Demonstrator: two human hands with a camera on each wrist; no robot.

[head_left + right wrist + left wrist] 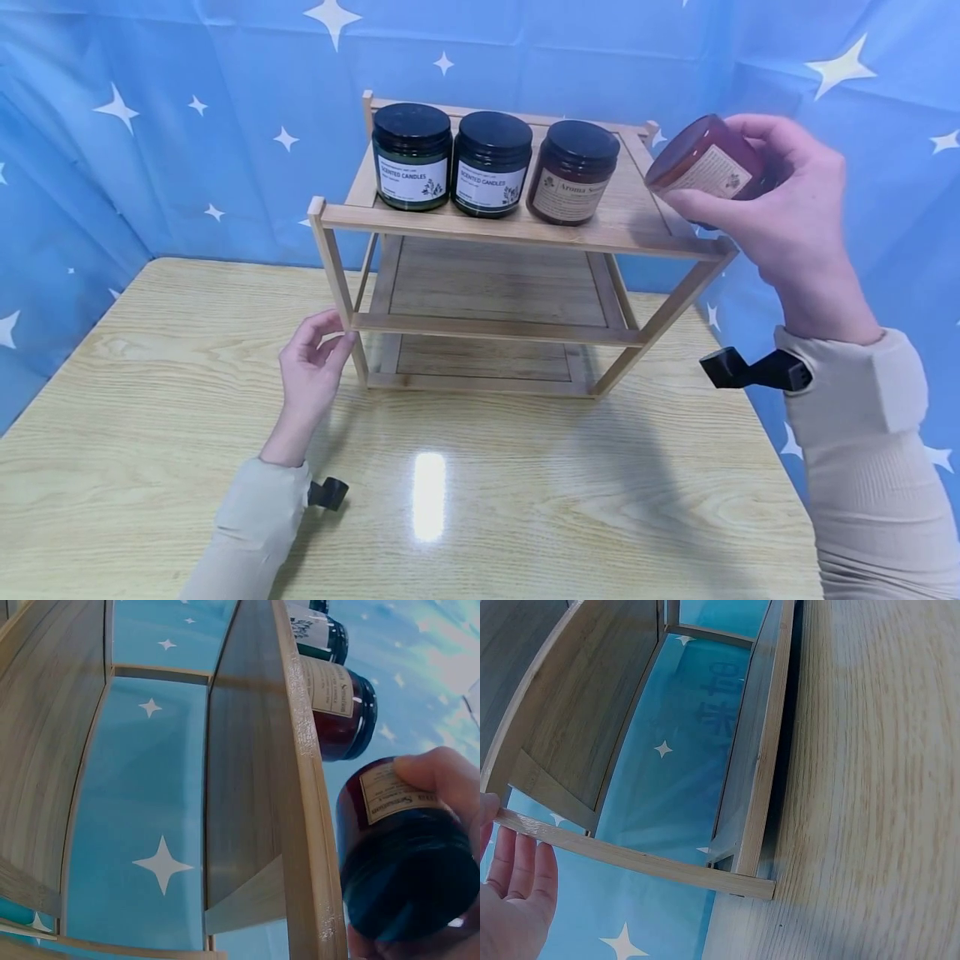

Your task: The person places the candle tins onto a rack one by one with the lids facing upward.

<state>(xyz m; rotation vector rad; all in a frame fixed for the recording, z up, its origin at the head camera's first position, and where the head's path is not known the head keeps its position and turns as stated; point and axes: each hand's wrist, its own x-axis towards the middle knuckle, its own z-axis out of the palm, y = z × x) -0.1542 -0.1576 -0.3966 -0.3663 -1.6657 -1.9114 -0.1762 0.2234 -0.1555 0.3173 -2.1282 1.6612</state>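
Note:
My right hand [802,200] grips a dark red candle jar [708,171] with a beige label, above the right end of the wooden rack [495,327]. This jar is tilted, its base turned up and left; in the right wrist view its black lid [409,881] faces the camera. My left hand [315,358] pinches the rack's left front leg [332,271] between thumb and fingers. On the top shelf, side by side, stand two dark green candle jars, one at left [412,158] and one in the middle [491,167], and another red jar [573,175], all black-lidded and upright.
The rack's middle shelf [495,279] and bottom shelf [483,358] lie below the jars. It stands on a light wood-grain table [510,492]. Behind hangs a blue curtain [247,67] with white stars.

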